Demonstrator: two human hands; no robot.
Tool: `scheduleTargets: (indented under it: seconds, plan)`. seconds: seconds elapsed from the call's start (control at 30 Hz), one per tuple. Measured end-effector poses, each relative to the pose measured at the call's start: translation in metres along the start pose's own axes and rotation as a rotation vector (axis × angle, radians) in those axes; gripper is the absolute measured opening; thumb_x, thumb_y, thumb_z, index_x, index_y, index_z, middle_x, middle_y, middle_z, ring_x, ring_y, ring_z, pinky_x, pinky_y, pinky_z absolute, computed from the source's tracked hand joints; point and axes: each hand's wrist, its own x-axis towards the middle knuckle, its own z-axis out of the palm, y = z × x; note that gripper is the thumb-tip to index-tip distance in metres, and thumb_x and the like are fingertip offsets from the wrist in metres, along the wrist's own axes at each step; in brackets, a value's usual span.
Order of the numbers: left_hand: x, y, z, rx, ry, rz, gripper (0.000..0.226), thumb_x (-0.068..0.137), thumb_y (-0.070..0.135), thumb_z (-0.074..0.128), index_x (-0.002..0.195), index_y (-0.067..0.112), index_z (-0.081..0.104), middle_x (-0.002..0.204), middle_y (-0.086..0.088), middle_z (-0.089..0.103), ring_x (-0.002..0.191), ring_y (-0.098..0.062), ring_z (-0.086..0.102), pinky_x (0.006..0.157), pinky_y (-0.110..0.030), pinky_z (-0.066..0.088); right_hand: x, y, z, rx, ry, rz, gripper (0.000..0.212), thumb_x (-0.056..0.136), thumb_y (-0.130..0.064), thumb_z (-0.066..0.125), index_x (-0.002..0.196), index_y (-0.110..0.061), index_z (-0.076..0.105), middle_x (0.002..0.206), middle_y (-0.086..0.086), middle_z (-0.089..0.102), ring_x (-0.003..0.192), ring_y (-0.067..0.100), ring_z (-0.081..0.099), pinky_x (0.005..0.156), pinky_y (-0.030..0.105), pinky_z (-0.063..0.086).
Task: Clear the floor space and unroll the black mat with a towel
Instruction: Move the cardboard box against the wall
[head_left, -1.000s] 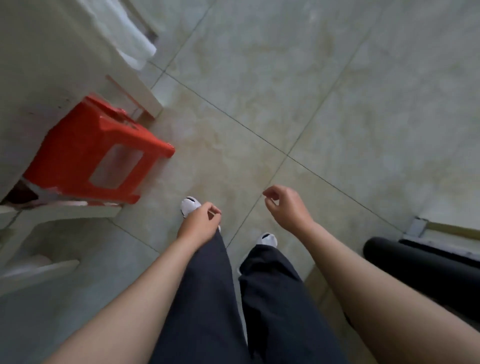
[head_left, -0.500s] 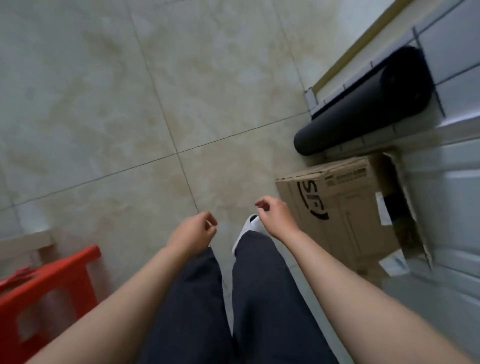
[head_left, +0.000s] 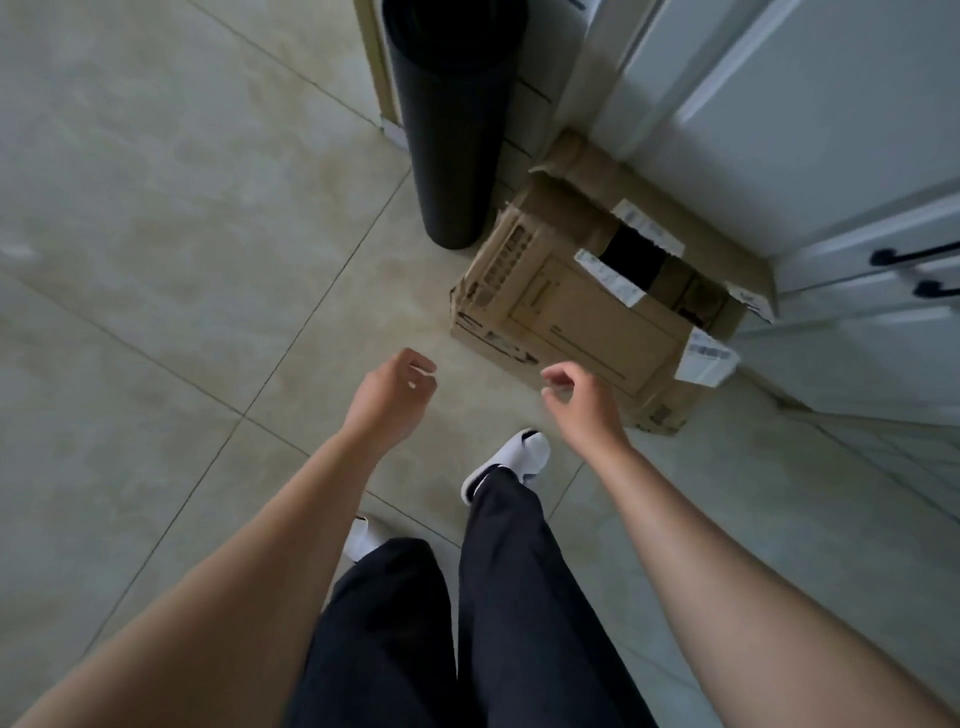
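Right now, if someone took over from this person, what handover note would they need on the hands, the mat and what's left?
Left hand: empty, fingers loosely curled, in the air.
Right hand: empty, loosely curled, over the near corner of the box.
Mat: rolled, standing against the wall, beside the box.
Towel: not in view.
Done: nothing visible; mat untouched.
Left: grab the mat, lay it on open floor, unroll it.

Person's body only: both forearms bare, no sleeves in view. Left hand (head_left: 390, 397) and right hand (head_left: 584, 402) bare, no gloves, rings or watch. Loose dark trousers (head_left: 441, 623), near-black, full length. White slippers (head_left: 511, 457) with black trim at the opening.
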Motion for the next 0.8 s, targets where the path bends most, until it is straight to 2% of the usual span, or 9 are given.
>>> scheduleTargets:
  seconds: [0.13, 0.27, 0.33, 0.43, 0.5, 0.57, 0.63, 0.73, 0.8]
  plan:
    - [0.034, 0.058, 0.032, -0.039, 0.014, -0.009, 0.023, 0.089, 0.019, 0.051, 0.108, 0.022, 0.062, 0.096, 0.002, 0.062, 0.071, -0.019, 0.055, 0.052, -0.025, 0.036, 0.017, 0.049, -0.052, 0.108, 0.153, 0.083, 0.019, 0.09, -0.007, 0.055, 0.105, -0.017, 0.062, 0.105, -0.003, 0.063, 0.097, 0.013, 0.059, 0.079, 0.023, 0.046]
    - [0.065, 0.089, 0.052, -0.063, 0.027, 0.007, 0.027, 0.088, 0.017, 0.056, 0.114, 0.018, 0.062, 0.109, 0.002, 0.064, 0.092, -0.022, 0.062, 0.068, -0.025, 0.04, 0.031, 0.082, -0.089, 0.1, 0.269, 0.112, 0.021, 0.089, -0.007, 0.059, 0.108, -0.014, 0.063, 0.104, -0.001, 0.062, 0.093, 0.012, 0.057, 0.075, 0.021, 0.044]
    - [0.078, 0.104, 0.059, -0.098, 0.067, 0.025, 0.03, 0.086, 0.015, 0.057, 0.115, 0.018, 0.065, 0.112, -0.002, 0.068, 0.098, -0.024, 0.064, 0.072, -0.027, 0.044, 0.037, 0.098, -0.102, 0.102, 0.356, 0.137, 0.025, 0.086, -0.005, 0.059, 0.108, -0.014, 0.063, 0.099, 0.0, 0.061, 0.089, 0.013, 0.056, 0.076, 0.027, 0.048]
    - [0.094, 0.125, 0.064, -0.196, 0.158, 0.063, 0.036, 0.079, 0.018, 0.061, 0.114, 0.02, 0.065, 0.112, -0.003, 0.069, 0.1, -0.024, 0.065, 0.085, -0.042, 0.054, 0.046, 0.116, -0.116, 0.132, 0.549, 0.2, 0.033, 0.081, -0.003, 0.063, 0.111, -0.015, 0.06, 0.098, 0.001, 0.055, 0.09, 0.018, 0.054, 0.077, 0.032, 0.049]
    - [0.104, 0.133, 0.065, -0.172, 0.234, 0.064, 0.04, 0.083, 0.026, 0.064, 0.122, 0.026, 0.058, 0.123, -0.001, 0.063, 0.106, -0.021, 0.061, 0.086, -0.048, 0.054, 0.052, 0.126, -0.118, 0.142, 0.623, 0.258, 0.043, 0.079, -0.007, 0.069, 0.119, -0.016, 0.056, 0.111, 0.004, 0.052, 0.103, 0.02, 0.05, 0.082, 0.029, 0.045]
    - [0.118, 0.134, 0.067, -0.128, 0.273, 0.05, 0.052, 0.083, 0.03, 0.067, 0.132, 0.029, 0.05, 0.136, -0.002, 0.053, 0.119, -0.023, 0.054, 0.093, -0.048, 0.051, 0.059, 0.136, -0.118, 0.175, 0.654, 0.33, 0.056, 0.078, -0.013, 0.074, 0.127, -0.014, 0.049, 0.126, 0.007, 0.048, 0.114, 0.022, 0.044, 0.091, 0.031, 0.043]
    - [0.135, 0.133, 0.067, -0.069, 0.259, 0.042, 0.062, 0.085, 0.027, 0.067, 0.141, 0.026, 0.041, 0.145, -0.004, 0.044, 0.13, -0.025, 0.045, 0.1, -0.04, 0.045, 0.065, 0.145, -0.115, 0.245, 0.642, 0.405, 0.068, 0.077, -0.018, 0.076, 0.135, -0.01, 0.041, 0.133, 0.01, 0.045, 0.12, 0.025, 0.043, 0.095, 0.031, 0.039]
    - [0.152, 0.133, 0.064, 0.014, 0.208, 0.007, 0.067, 0.088, 0.022, 0.065, 0.147, 0.02, 0.032, 0.151, -0.007, 0.034, 0.132, -0.027, 0.041, 0.091, -0.035, 0.044, 0.074, 0.15, -0.11, 0.354, 0.585, 0.466, 0.079, 0.077, -0.025, 0.077, 0.141, -0.008, 0.032, 0.137, 0.012, 0.044, 0.124, 0.027, 0.047, 0.1, 0.038, 0.044]
    - [0.164, 0.132, 0.064, 0.017, 0.157, -0.014, 0.07, 0.087, 0.023, 0.067, 0.147, 0.02, 0.032, 0.151, -0.009, 0.034, 0.133, -0.028, 0.041, 0.092, -0.036, 0.043, 0.081, 0.153, -0.107, 0.356, 0.561, 0.504, 0.078, 0.079, -0.027, 0.075, 0.14, -0.007, 0.032, 0.137, 0.01, 0.044, 0.123, 0.026, 0.048, 0.099, 0.037, 0.045]
